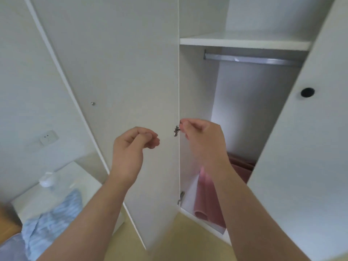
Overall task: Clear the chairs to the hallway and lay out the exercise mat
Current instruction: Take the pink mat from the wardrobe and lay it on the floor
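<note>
A pink exercise mat [205, 200], rolled, stands on the floor of an open white wardrobe, partly hidden behind my right forearm. My right hand [201, 136] is raised at the wardrobe's left inner edge, its curled fingertips right beside a metal hinge [176, 130]; I see nothing held in it. My left hand [133, 146] hovers in front of the swung-open left door [122, 72], fingers loosely curled and holding nothing. No chairs are in view.
The right door [301, 147] stands open close on my right. Inside are a shelf [244, 41] and a metal hanging rail [252, 60]. At lower left a white bedside table [62, 185] carries a blue cloth [56, 219]. A wall socket [49, 139] sits above it.
</note>
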Demonstrator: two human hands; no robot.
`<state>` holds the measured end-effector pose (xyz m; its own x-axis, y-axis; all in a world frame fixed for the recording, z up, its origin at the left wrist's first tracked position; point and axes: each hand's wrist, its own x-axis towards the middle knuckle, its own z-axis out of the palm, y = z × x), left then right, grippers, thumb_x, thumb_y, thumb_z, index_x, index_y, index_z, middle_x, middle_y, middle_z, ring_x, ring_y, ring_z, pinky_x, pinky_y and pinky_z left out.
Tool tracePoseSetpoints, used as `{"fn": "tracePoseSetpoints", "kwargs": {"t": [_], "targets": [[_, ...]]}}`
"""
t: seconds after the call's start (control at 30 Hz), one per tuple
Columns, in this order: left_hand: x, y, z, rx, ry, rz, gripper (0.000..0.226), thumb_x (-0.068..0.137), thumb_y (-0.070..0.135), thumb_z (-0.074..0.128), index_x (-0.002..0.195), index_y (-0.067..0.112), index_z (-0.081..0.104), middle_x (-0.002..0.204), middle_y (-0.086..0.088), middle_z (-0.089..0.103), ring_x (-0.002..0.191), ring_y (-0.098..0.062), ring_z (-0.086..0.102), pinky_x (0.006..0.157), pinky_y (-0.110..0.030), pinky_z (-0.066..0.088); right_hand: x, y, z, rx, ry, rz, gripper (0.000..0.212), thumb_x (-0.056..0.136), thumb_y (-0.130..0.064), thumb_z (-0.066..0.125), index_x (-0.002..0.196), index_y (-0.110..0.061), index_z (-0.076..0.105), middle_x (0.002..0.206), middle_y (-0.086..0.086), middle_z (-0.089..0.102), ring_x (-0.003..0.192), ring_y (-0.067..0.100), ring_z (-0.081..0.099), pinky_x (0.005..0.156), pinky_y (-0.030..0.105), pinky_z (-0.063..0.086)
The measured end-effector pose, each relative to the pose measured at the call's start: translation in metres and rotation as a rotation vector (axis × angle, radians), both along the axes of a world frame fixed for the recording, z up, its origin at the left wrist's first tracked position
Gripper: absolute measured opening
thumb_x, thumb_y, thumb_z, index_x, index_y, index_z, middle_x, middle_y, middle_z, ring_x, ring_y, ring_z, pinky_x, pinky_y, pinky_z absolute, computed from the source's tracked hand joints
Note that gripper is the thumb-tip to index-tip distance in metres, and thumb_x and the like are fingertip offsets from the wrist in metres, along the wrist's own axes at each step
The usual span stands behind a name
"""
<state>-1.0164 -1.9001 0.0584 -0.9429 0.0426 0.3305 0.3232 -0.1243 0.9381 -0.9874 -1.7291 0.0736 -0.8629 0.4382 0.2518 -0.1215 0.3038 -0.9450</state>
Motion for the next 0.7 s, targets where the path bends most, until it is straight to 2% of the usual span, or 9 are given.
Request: {"fn": "tracePoseSetpoints", "kwargs": {"t": [0.1, 0.13, 0.23, 0.37, 0.5, 0.63, 0.7], "targets": [[0.001, 0.040, -0.006, 0.013, -0.064, -0.083, 0.019, 0.080, 0.009, 0.057, 0.072, 0.009, 0.075, 0.071, -0.011, 0.072, 0.074, -0.029, 0.070, 0.071, -0.032, 0.056, 0.020, 0.042, -0.002, -0.021, -0.025, -0.132, 0.016, 0.093, -0.033, 0.064, 0.094, -0.030, 0.080, 0.086, -0.018, 0.077, 0.084, 0.004, 0.071, 0.088, 0.041, 0.058], [0.006, 0.080, -0.007, 0.009, -0.088, -0.174, 0.019, 0.081, 0.009, 0.058, 0.071, 0.010, 0.075, 0.071, -0.011, 0.072, 0.073, -0.029, 0.070, 0.070, -0.032, 0.056, 0.040, 0.078, -0.005, -0.040, -0.022, -0.222, 0.015, 0.093, -0.033, 0.064, 0.093, -0.031, 0.079, 0.087, -0.017, 0.077, 0.086, 0.006, 0.072, 0.088, 0.042, 0.059], [0.007, 0.106, -0.008, 0.002, -0.109, -0.213, 0.034, 0.092, -0.001, 0.056, 0.070, 0.015, 0.077, 0.073, -0.012, 0.073, 0.075, -0.031, 0.070, 0.072, -0.036, 0.056, 0.050, 0.103, -0.011, -0.057, -0.017, -0.251, 0.019, 0.094, -0.030, 0.064, 0.081, -0.036, 0.076, 0.081, -0.016, 0.077, 0.083, 0.006, 0.074, 0.087, 0.040, 0.060], [0.008, 0.160, -0.003, -0.009, -0.141, -0.320, 0.030, 0.095, -0.004, 0.054, 0.076, 0.005, 0.075, 0.075, -0.017, 0.072, 0.078, -0.034, 0.069, 0.079, -0.043, 0.056, 0.065, 0.139, -0.016, -0.129, 0.009, -0.350, 0.016, 0.094, -0.023, 0.062, 0.097, -0.025, 0.077, 0.083, -0.012, 0.077, 0.076, 0.008, 0.076, 0.077, 0.038, 0.062], [0.001, 0.216, 0.005, -0.030, -0.164, -0.421, 0.025, 0.096, -0.002, 0.054, 0.081, 0.003, 0.074, 0.077, -0.015, 0.074, 0.077, -0.029, 0.071, 0.079, -0.039, 0.058, 0.076, 0.175, -0.015, -0.100, 0.014, -0.494, 0.021, 0.092, -0.025, 0.061, 0.105, -0.022, 0.077, 0.086, -0.012, 0.078, 0.085, 0.007, 0.075, 0.092, 0.041, 0.058], [-0.025, 0.260, 0.013, -0.043, -0.147, -0.518, 0.019, 0.098, 0.001, 0.056, 0.095, 0.000, 0.075, 0.090, -0.024, 0.074, 0.088, -0.036, 0.073, 0.088, -0.042, 0.061, 0.074, 0.205, -0.003, -0.079, 0.052, -0.648, 0.022, 0.092, -0.025, 0.062, 0.110, -0.023, 0.074, 0.089, -0.013, 0.077, 0.087, 0.003, 0.074, 0.095, 0.039, 0.057], [-0.041, 0.280, 0.016, -0.040, -0.162, -0.573, 0.019, 0.098, 0.001, 0.056, 0.096, 0.002, 0.075, 0.088, -0.021, 0.075, 0.090, -0.036, 0.073, 0.088, -0.040, 0.061, 0.066, 0.217, 0.005, -0.043, 0.071, -0.714, 0.023, 0.093, -0.026, 0.062, 0.113, -0.025, 0.073, 0.094, -0.014, 0.077, 0.088, 0.001, 0.073, 0.096, 0.038, 0.056]]}}
